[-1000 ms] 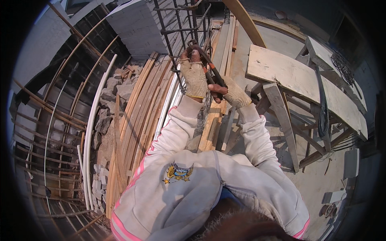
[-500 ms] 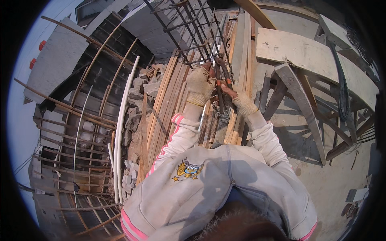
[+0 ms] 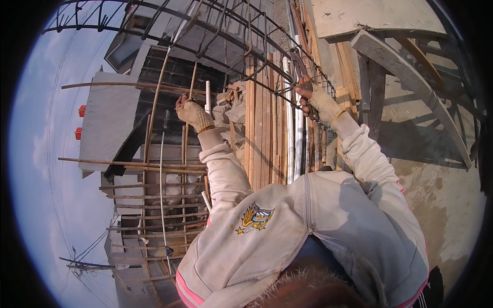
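My right hand (image 3: 319,101), in a pale knitted glove with bare fingertips, is wrapped round the handles of dark pincers (image 3: 299,65). They stand against the end of a rebar cage (image 3: 265,54), made of long dark bars with square stirrups. My left hand (image 3: 193,114), gloved alike, is raised apart to the left, below the cage's long bars. Its fingers are curled in, and what they hold, if anything, is too small to make out. Where the pincers' jaws meet the steel is hard to see.
Timber planks (image 3: 261,138) and white pipes (image 3: 299,138) lie lengthwise beneath the cage. Broken rubble (image 3: 233,109) is piled left of them. A wooden trestle (image 3: 411,84) with a board (image 3: 377,18) stands at right. Bamboo scaffolding (image 3: 146,205) rises at left.
My left hand has come away from the cage's end and moved left. My right hand keeps the pincers at the cage. The view has swung leftward, showing more of the cage and sky.
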A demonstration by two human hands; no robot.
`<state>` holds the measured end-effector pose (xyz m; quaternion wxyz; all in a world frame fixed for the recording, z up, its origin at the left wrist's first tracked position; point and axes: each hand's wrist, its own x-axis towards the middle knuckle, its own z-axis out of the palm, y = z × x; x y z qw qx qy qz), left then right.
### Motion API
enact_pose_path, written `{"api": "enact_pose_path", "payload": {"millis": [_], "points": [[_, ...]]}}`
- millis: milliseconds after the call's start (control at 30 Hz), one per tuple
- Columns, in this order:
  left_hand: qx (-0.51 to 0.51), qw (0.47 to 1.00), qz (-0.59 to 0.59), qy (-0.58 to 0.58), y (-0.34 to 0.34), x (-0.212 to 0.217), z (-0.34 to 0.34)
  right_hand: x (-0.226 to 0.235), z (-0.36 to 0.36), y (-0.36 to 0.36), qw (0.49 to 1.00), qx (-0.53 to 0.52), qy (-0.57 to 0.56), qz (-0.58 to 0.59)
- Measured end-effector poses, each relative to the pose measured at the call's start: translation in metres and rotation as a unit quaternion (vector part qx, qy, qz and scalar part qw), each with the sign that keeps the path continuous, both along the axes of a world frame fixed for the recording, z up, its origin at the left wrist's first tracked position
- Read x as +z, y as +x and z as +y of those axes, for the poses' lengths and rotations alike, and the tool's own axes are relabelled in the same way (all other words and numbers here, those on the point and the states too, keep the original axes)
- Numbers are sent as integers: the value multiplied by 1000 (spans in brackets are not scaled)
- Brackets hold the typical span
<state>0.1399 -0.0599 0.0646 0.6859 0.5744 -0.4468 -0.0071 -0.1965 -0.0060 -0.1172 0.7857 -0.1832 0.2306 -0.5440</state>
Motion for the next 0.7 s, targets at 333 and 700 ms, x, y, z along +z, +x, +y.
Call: {"api": "enact_pose_path", "payload": {"millis": [333, 700], "points": [[-253, 878, 204, 351, -10, -23, -125, 38, -36, 129, 977, 202, 9, -68], [-289, 878, 180, 336, -11, -31, -157, 62, -65, 167, 956, 177, -60, -227]]}}
